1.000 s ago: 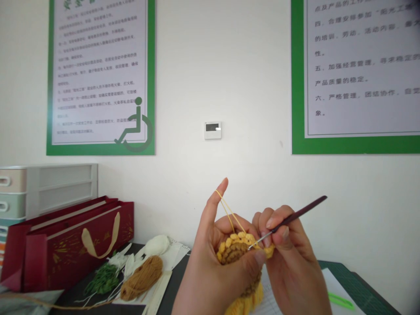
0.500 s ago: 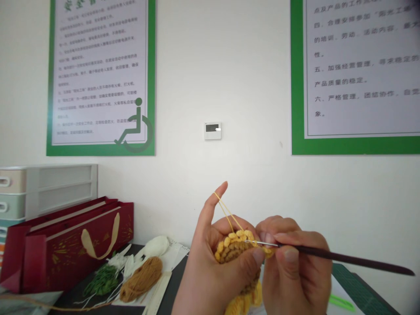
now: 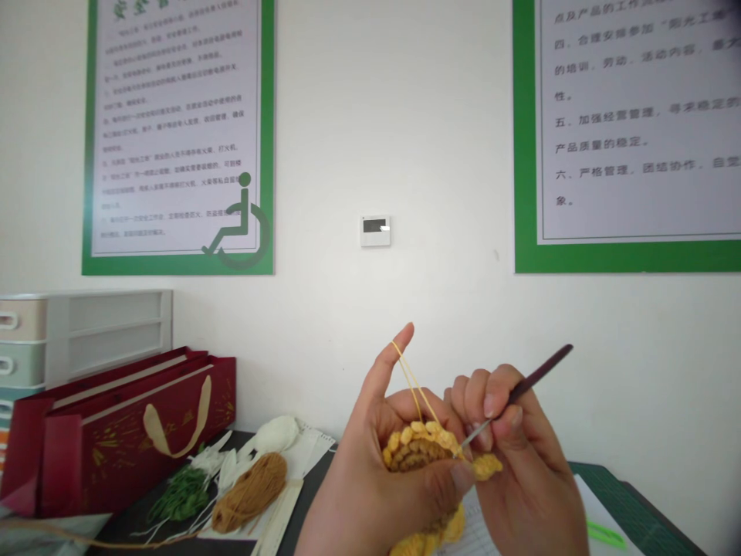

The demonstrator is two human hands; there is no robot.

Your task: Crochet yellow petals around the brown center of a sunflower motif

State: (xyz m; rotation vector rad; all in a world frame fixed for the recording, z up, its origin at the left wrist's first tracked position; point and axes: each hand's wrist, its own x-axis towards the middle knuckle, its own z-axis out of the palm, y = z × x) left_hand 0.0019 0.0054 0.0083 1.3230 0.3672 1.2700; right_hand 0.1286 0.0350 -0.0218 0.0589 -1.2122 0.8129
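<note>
My left hand [image 3: 382, 471] pinches a round crochet piece [image 3: 420, 452], brown in the middle with a yellow scalloped edge. Its index finger points up, and yellow yarn [image 3: 410, 378] loops over it and runs down to the piece. In my right hand [image 3: 515, 455] is a crochet hook [image 3: 538, 372] with a dark handle, tilted up to the right. The hook's metal tip meets the yellow edge beside my left thumb. A yellow petal-like bit [image 3: 487, 466] sticks out under the right fingers. The lower part of the piece is partly hidden by my left thumb and palm.
On the dark table at left lie a brown yarn skein [image 3: 250, 492], green yarn [image 3: 181, 493] and white yarn [image 3: 276, 435]. Behind them stand a red gift bag [image 3: 133, 440] and a drawer unit [image 3: 109, 332]. A green cutting mat [image 3: 619, 502] and bright green object [image 3: 605, 534] are at right.
The hook has swung from nearly level to slanting steeply up to the right, its tip shifting right and down along the yellow edge. My left hand and the piece have moved slightly right and down.
</note>
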